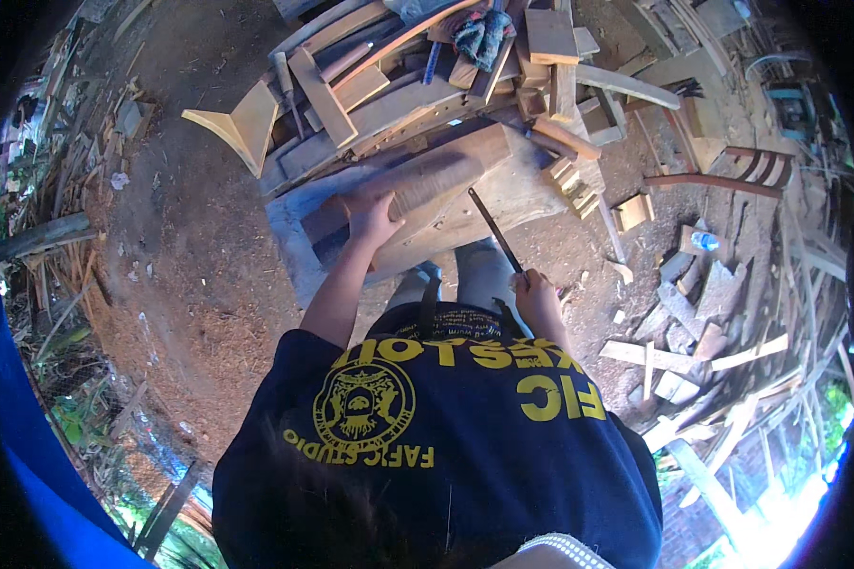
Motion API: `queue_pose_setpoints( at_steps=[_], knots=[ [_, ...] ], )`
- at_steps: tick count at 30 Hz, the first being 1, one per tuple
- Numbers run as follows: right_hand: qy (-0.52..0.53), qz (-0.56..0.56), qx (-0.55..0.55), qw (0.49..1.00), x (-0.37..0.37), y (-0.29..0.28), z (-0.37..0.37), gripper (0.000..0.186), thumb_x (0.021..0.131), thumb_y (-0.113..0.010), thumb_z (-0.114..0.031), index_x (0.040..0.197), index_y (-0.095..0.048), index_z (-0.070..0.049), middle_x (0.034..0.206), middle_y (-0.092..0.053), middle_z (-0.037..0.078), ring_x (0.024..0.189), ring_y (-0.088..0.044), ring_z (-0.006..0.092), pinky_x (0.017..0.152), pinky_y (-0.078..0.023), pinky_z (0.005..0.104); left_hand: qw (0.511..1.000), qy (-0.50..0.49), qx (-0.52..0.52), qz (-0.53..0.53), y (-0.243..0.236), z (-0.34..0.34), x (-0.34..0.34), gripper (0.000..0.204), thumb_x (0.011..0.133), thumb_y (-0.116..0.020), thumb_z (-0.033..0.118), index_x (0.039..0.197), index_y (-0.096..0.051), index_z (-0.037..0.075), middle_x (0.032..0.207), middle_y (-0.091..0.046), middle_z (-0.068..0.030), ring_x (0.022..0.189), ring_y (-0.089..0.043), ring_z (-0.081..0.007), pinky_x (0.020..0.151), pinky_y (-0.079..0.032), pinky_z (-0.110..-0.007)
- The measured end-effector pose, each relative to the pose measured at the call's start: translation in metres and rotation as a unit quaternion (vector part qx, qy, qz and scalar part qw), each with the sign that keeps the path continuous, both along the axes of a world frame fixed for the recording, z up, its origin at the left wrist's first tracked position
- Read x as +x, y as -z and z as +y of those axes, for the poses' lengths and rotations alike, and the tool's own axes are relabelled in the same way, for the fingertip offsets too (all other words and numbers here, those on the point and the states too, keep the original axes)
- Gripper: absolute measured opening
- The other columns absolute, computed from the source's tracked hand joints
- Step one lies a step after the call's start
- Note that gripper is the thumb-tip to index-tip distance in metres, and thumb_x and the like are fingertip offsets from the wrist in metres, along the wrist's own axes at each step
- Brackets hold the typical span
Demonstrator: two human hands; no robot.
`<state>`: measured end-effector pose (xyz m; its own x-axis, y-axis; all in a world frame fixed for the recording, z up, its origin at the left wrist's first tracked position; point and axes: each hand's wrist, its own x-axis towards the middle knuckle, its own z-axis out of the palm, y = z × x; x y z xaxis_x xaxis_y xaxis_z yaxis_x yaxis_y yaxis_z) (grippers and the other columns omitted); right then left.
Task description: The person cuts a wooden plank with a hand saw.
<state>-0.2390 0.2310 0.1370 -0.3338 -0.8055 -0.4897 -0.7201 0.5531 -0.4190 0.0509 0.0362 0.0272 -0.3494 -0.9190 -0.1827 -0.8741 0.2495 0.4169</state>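
Note:
A thick wooden board (451, 178) lies aslant on a pale, worn workbench (529, 194) in front of me. My left hand (372, 220) grips the board near its left end, with the thumb along the near edge; some fingers are hard to make out. In my right hand (539, 299), the fingers are closed round one end of a long, thin, dark bar (495, 230) that looks like a file. The bar slants up and left, its far tip close to the board's near side. Whether the tip touches anything I cannot tell.
Behind the board, wood offcuts (321, 100), a hammer-like tool (287, 93) and a crumpled cloth (482, 40) crowd the bench. An angled wooden piece (242, 125) juts out left. Scrap wood (678, 308), a plastic bottle (704, 241) and a curved wooden frame (731, 180) lie at right.

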Motion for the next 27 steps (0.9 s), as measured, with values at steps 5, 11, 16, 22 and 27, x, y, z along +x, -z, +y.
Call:
queue_pose_setpoints(
  at_steps=[5, 11, 16, 22, 27],
  knots=[
    [0.044, -0.028, -0.042, 0.998, -0.009, 0.015, -0.036, 0.029, 0.090, -0.052, -0.026, 0.091, -0.060, 0.001, 0.090, -0.061, 0.028, 0.089, -0.059, 0.0467, 0.076, -0.047, 0.0506, 0.998, 0.045, 0.054, -0.001, 0.009, -0.004, -0.002, 0.059, 0.076, -0.066, 0.047, 0.119, -0.057, 0.008, 0.107, -0.064, -0.0183, 0.098, -0.063, -0.0344, 0.083, -0.051, -0.043],
    [0.143, -0.092, -0.077, 0.982, -0.043, 0.075, -0.136, 0.035, 0.088, -0.053, -0.033, 0.091, -0.062, 0.001, 0.090, -0.065, 0.022, 0.086, -0.064, 0.0370, 0.077, -0.049, 0.0456, 0.999, -0.008, 0.040, 0.005, 0.028, -0.001, 0.004, 0.052, 0.084, -0.056, 0.052, 0.111, -0.060, 0.008, 0.100, -0.066, -0.0189, 0.089, -0.065, -0.0348, 0.076, -0.052, -0.045],
    [0.039, 0.077, -0.170, 0.982, -0.063, 0.112, -0.261, 0.035, 0.081, -0.058, -0.013, 0.112, -0.054, 0.003, 0.108, -0.056, 0.029, 0.108, -0.051, 0.0440, 0.096, -0.040, 0.0481, 0.997, -0.039, 0.065, -0.025, 0.037, 0.003, 0.008, 0.052, 0.085, -0.053, 0.053, 0.112, -0.061, 0.010, 0.101, -0.066, -0.0169, 0.088, -0.065, -0.0346, 0.075, -0.053, -0.045],
    [0.131, 0.046, -0.250, 0.958, -0.108, 0.129, -0.440, 0.046, 0.082, -0.057, -0.040, 0.096, -0.062, 0.004, 0.102, -0.064, 0.027, 0.097, -0.062, 0.0428, 0.084, -0.049, 0.0498, 0.997, -0.024, 0.062, -0.024, 0.029, -0.013, -0.013, 0.050, 0.084, -0.052, 0.054, 0.110, -0.061, 0.012, 0.096, -0.067, -0.0157, 0.088, -0.065, -0.0333, 0.075, -0.053, -0.044],
    [0.173, 0.144, -0.128, 0.966, -0.064, 0.120, -0.494, 0.053, 0.078, -0.060, -0.039, 0.101, -0.062, 0.008, 0.103, -0.064, 0.027, 0.101, -0.062, 0.0389, 0.089, -0.049, 0.0460, 0.996, -0.048, 0.073, 0.001, 0.035, -0.009, 0.000, 0.045, 0.079, -0.060, 0.049, 0.101, -0.064, 0.010, 0.090, -0.066, -0.0164, 0.083, -0.064, -0.0349, 0.071, -0.052, -0.045]
  ],
)
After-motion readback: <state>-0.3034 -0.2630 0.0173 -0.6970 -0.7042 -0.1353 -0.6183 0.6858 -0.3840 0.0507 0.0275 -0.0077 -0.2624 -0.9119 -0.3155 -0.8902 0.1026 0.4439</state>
